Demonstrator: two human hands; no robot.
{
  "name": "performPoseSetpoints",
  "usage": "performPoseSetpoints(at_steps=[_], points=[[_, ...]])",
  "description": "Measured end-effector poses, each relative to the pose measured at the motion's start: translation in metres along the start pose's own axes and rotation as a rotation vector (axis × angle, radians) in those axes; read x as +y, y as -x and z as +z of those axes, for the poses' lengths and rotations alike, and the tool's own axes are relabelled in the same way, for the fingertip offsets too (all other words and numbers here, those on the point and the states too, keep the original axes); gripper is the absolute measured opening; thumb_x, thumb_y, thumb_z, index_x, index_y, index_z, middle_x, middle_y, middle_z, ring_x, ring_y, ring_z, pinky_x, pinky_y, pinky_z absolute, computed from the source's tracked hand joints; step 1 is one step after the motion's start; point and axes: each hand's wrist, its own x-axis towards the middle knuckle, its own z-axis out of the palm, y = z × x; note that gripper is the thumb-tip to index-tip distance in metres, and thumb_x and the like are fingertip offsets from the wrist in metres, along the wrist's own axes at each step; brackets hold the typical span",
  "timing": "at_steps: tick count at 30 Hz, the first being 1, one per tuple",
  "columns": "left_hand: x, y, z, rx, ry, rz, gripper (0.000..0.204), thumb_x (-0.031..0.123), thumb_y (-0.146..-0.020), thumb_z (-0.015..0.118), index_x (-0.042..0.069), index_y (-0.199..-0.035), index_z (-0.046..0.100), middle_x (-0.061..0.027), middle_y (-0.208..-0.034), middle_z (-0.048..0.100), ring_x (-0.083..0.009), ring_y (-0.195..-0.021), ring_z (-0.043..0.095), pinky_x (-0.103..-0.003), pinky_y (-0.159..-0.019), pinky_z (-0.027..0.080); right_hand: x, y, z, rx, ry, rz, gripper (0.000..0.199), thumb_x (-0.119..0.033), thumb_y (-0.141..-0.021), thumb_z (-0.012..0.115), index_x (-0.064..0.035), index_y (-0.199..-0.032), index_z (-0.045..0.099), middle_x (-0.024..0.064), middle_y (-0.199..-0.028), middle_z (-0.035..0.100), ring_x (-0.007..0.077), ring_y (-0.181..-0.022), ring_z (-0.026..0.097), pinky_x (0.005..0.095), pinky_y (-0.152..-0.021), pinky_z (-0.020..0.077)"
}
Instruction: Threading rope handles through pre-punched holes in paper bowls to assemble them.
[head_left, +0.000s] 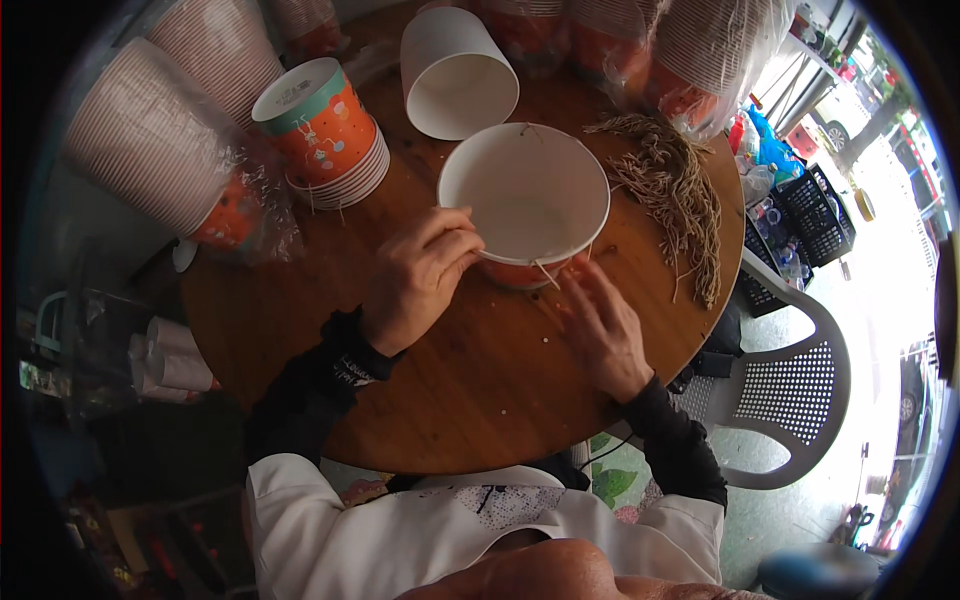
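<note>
A round paper bucket (525, 195), white inside and orange outside, stands on the table with its open mouth tilted toward me. My left hand (420, 275) pinches its rim at the front left, thumb and fingers together. A thin beige string (545, 273) passes through the wall just below the front rim; another bit of string shows at the far rim. By the front right of the bucket, my right hand (605, 325) has its fingertips closed at the string, partly hidden under the rim. Behind lies a white bucket (455, 70) on its side, mouth toward me.
The round wooden table (470, 400) carries a heap of beige strings (670, 195) at right and an upside-down stack of orange buckets (330, 150) at left. Plastic-wrapped bucket stacks (150, 140) line the back and left. A grey plastic chair (790, 400) and black crates (815, 215) stand right.
</note>
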Motion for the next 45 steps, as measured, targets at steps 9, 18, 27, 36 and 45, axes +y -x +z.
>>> performPoseSetpoints(at_steps=[9, 18, 27, 36, 45], points=[[-0.087, 0.017, -0.036, 0.346, 0.443, -0.587, 0.013, 0.005, -0.090, 0.065, 0.003, -0.103, 0.064, -0.0009, -0.103, 0.064, -0.0112, -0.089, 0.060, -0.025, -0.079, 0.049, 0.005, -0.020, -0.008, 0.166, -0.059, -0.011, 0.044, 0.007, -0.078, 0.063, -0.0029, -0.120, 0.057, 0.0202, -0.127, 0.054, 0.0331, -0.098, 0.063, 0.0395, -0.077, 0.0543], [-0.206, 0.026, -0.091, 0.699, 1.265, -0.953, 0.017, 0.015, -0.097, 0.058, 0.001, -0.107, 0.056, -0.0066, -0.102, 0.060, -0.0240, -0.108, 0.061, -0.042, -0.099, 0.050, -0.002, -0.028, 0.003, 0.126, -0.145, 0.014, 0.036, 0.006, -0.080, 0.063, -0.0006, -0.115, 0.059, 0.0184, -0.121, 0.057, 0.0339, -0.099, 0.063, 0.0396, -0.077, 0.0541], [-0.192, 0.050, -0.077, 0.588, 0.434, -0.715, 0.020, 0.022, -0.097, 0.060, 0.005, -0.107, 0.060, -0.0028, -0.092, 0.060, -0.0118, -0.080, 0.058, -0.029, -0.075, 0.050, 0.016, -0.029, 0.003, 0.051, -0.147, 0.064, 0.032, 0.005, -0.081, 0.063, -0.0009, -0.113, 0.060, 0.0168, -0.116, 0.059, 0.0340, -0.097, 0.063, 0.0395, -0.077, 0.0539], [-0.197, -0.031, -0.113, 0.507, -0.283, -0.184, 0.032, 0.020, -0.096, 0.060, 0.003, -0.123, 0.057, -0.0139, -0.117, 0.059, -0.0249, -0.110, 0.057, -0.034, -0.089, 0.048, 0.042, -0.068, 0.016, -0.001, -0.211, 0.094, 0.027, 0.002, -0.084, 0.059, -0.0040, -0.110, 0.061, 0.0136, -0.114, 0.060, 0.0339, -0.096, 0.063, 0.0393, -0.078, 0.0531], [-0.223, -0.014, -0.099, 0.385, -0.451, -0.043, 0.034, 0.018, -0.094, 0.059, 0.003, -0.124, 0.058, -0.0179, -0.129, 0.054, -0.0384, -0.124, 0.048, -0.045, -0.102, 0.040, 0.121, -0.140, 0.093, 0.147, -0.311, 0.297, 0.025, -0.008, -0.090, 0.058, -0.0039, -0.114, 0.061, 0.0137, -0.100, 0.065, 0.0239, -0.083, 0.065, 0.0318, -0.071, 0.0527]])
